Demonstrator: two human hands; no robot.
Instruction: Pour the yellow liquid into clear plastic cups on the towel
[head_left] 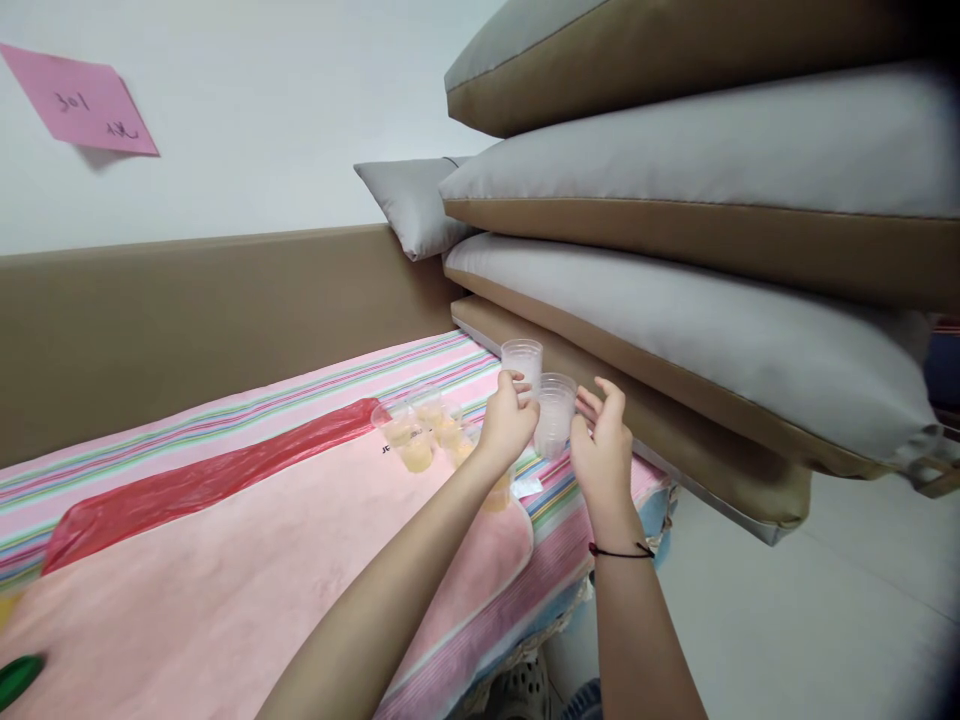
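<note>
My left hand (512, 418) is closed around the side of a clear plastic cup (523, 358). Just right of it is a second clear cup (556, 412), with several rim lines near its top as if cups are nested. My right hand (604, 440) is at that cup's right side, fingers bent and apart; whether the fingertips touch its wall I cannot tell. Several clear cups of pale yellow liquid (417, 455) stand on the pink mat, left of my left hand. My left forearm partly hides some of them, including a cup (498, 494) close to the mat's edge.
A pink mat (247, 580) and a red plastic sheet (202, 475) lie on a striped cloth (450, 355). Stacked grey-and-brown cushions (675, 230) rise close on the right. A brown panel (187, 325) lines the wall. A green object (19, 680) is at lower left.
</note>
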